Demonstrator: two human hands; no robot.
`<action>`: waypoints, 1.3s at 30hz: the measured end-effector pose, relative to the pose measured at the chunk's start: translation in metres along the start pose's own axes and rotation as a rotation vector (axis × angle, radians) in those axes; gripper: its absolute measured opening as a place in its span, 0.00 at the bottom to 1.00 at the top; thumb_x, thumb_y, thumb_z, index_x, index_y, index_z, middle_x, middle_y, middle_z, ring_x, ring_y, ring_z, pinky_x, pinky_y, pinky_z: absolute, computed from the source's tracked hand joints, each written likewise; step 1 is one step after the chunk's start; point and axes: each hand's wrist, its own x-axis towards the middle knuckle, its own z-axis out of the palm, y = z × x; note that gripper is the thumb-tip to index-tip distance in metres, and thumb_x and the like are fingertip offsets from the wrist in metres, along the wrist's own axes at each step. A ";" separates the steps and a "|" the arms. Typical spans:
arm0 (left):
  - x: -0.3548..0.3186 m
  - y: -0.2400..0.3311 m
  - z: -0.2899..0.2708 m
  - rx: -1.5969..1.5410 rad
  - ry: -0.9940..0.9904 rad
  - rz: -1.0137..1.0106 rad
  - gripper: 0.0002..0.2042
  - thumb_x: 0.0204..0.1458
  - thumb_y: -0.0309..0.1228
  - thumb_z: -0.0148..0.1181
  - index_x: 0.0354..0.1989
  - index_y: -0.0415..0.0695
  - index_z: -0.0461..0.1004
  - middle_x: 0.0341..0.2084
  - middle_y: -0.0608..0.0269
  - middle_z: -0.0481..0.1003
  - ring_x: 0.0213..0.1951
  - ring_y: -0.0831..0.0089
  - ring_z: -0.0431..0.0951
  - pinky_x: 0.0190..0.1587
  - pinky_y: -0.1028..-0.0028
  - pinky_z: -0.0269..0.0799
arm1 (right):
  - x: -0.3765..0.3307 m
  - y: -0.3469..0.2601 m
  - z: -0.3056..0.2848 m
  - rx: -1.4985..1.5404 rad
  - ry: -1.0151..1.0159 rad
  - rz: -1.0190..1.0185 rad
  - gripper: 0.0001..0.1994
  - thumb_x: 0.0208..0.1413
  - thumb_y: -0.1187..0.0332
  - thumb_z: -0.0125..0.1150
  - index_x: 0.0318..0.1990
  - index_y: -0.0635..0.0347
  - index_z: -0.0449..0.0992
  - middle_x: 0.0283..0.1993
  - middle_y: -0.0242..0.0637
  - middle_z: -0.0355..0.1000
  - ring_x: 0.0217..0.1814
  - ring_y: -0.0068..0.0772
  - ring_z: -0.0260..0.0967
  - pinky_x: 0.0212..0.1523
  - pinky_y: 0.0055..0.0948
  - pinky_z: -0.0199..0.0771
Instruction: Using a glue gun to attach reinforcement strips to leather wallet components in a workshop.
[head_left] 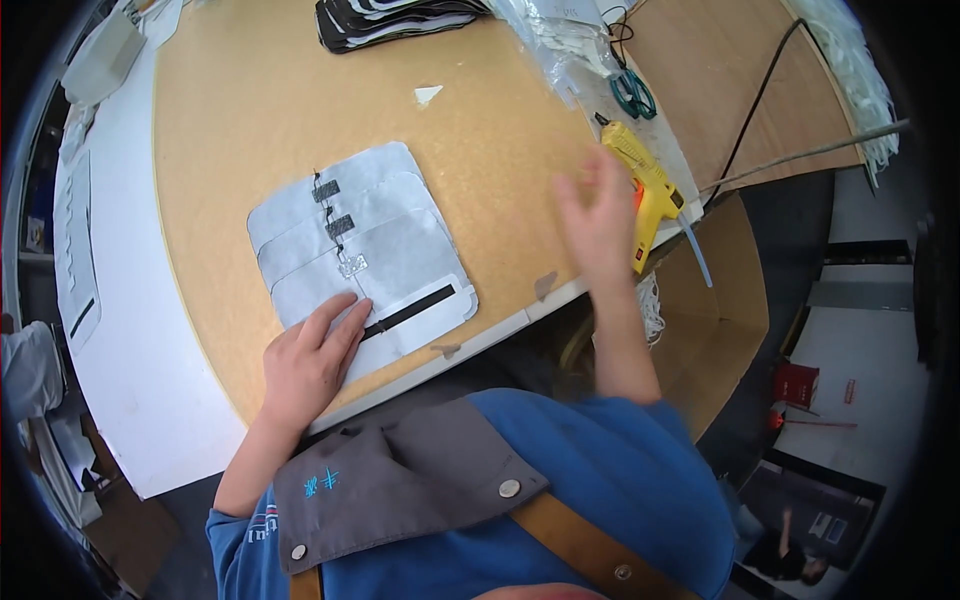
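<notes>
Rests left hand [312, 355] on the near-left part of a grey pad [395, 235], with fingers stretched out together and tips just beside a black strip [415, 308]. Presses flat there with the left grip released, grasping nothing. Has the pad lying flat on the tan table [500, 130], left of the table's middle and turned slightly askew. Shows on the pad two dark patches [340, 226] along a thin black wire, plus a shiny patch [353, 265] nearer the left fingertips.

Holds right hand [598, 215] over the table's right edge, just beside a yellow glue gun [628, 150], blurred. Has the right grip loosely parted, with thumb away from fingers; cannot tell whether touching the gun. Points the gun's dark nozzle away from the body, with a pale glue stick [697, 250] jutting from the rear.

Beyond the gun, has green-handled scissors [633, 93] near a clear plastic bag [560, 40]. Farther off, shows a white scrap [428, 95] and a black-and-white stack [400, 22].
</notes>
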 end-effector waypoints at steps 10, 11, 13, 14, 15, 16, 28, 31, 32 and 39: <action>0.003 0.002 0.001 -0.089 0.105 -0.010 0.18 0.50 0.29 0.66 0.52 0.50 0.76 0.43 0.69 0.79 0.28 0.72 0.79 0.28 0.74 0.74 | -0.012 0.076 -0.064 -0.417 -0.038 0.579 0.29 0.49 0.51 0.70 0.47 0.71 0.72 0.45 0.55 0.75 0.45 0.61 0.73 0.51 0.44 0.73; 0.003 0.002 0.001 -0.094 0.100 -0.012 0.18 0.50 0.29 0.66 0.51 0.50 0.77 0.43 0.69 0.79 0.28 0.72 0.79 0.28 0.74 0.74 | -0.013 0.092 -0.064 -0.338 -0.044 0.568 0.29 0.49 0.52 0.71 0.48 0.71 0.72 0.42 0.51 0.76 0.42 0.54 0.74 0.47 0.41 0.74; 0.002 0.003 0.001 -0.084 0.111 0.002 0.17 0.50 0.29 0.66 0.50 0.50 0.77 0.43 0.69 0.79 0.28 0.72 0.79 0.28 0.74 0.74 | -0.016 0.110 -0.068 -0.251 -0.045 0.553 0.30 0.49 0.53 0.71 0.49 0.70 0.72 0.39 0.48 0.76 0.39 0.47 0.76 0.44 0.39 0.75; 0.001 0.004 0.001 -0.083 0.114 0.014 0.16 0.51 0.29 0.65 0.50 0.50 0.77 0.43 0.69 0.79 0.28 0.72 0.79 0.28 0.74 0.74 | -0.018 0.114 -0.072 0.030 -0.018 0.622 0.27 0.50 0.55 0.71 0.49 0.69 0.73 0.39 0.48 0.77 0.40 0.44 0.77 0.44 0.37 0.75; 0.000 0.003 0.000 -0.080 0.111 0.002 0.16 0.51 0.29 0.65 0.50 0.50 0.77 0.43 0.69 0.79 0.28 0.72 0.79 0.28 0.74 0.74 | -0.015 0.120 -0.071 0.305 -0.011 0.682 0.25 0.51 0.58 0.71 0.49 0.68 0.74 0.40 0.47 0.77 0.41 0.40 0.77 0.44 0.35 0.76; 0.000 0.003 0.000 -0.086 0.110 -0.002 0.16 0.51 0.29 0.65 0.49 0.50 0.77 0.43 0.69 0.79 0.27 0.72 0.79 0.28 0.74 0.74 | -0.014 0.125 -0.068 0.610 -0.004 0.693 0.22 0.52 0.63 0.70 0.50 0.66 0.71 0.36 0.41 0.75 0.36 0.31 0.77 0.38 0.31 0.77; -0.003 0.000 0.000 -0.067 0.107 -0.022 0.12 0.52 0.29 0.64 0.45 0.49 0.78 0.43 0.70 0.79 0.28 0.72 0.79 0.27 0.74 0.74 | -0.051 0.078 -0.046 0.830 0.332 0.162 0.25 0.57 0.75 0.60 0.61 0.64 0.60 0.43 0.44 0.72 0.29 0.29 0.74 0.30 0.26 0.76; 0.000 -0.006 0.004 -0.098 0.118 -0.014 0.12 0.51 0.29 0.64 0.45 0.49 0.78 0.43 0.71 0.79 0.28 0.72 0.79 0.28 0.74 0.75 | -0.052 0.051 -0.055 1.022 0.264 0.279 0.32 0.54 0.76 0.60 0.67 0.66 0.55 0.58 0.53 0.66 0.31 0.30 0.74 0.32 0.25 0.77; -0.003 -0.008 0.006 -0.128 0.151 0.017 0.12 0.51 0.29 0.64 0.45 0.49 0.78 0.43 0.71 0.79 0.28 0.73 0.80 0.28 0.74 0.75 | -0.052 0.044 -0.058 1.036 0.220 0.289 0.32 0.54 0.76 0.60 0.67 0.66 0.55 0.58 0.53 0.66 0.31 0.30 0.74 0.32 0.25 0.77; -0.021 -0.012 -0.008 -0.150 0.156 -0.039 0.14 0.48 0.26 0.66 0.44 0.47 0.79 0.43 0.68 0.80 0.32 0.72 0.81 0.30 0.75 0.76 | -0.048 0.001 -0.038 1.309 -0.526 0.258 0.36 0.47 0.69 0.64 0.65 0.72 0.59 0.67 0.63 0.57 0.40 0.36 0.77 0.37 0.26 0.78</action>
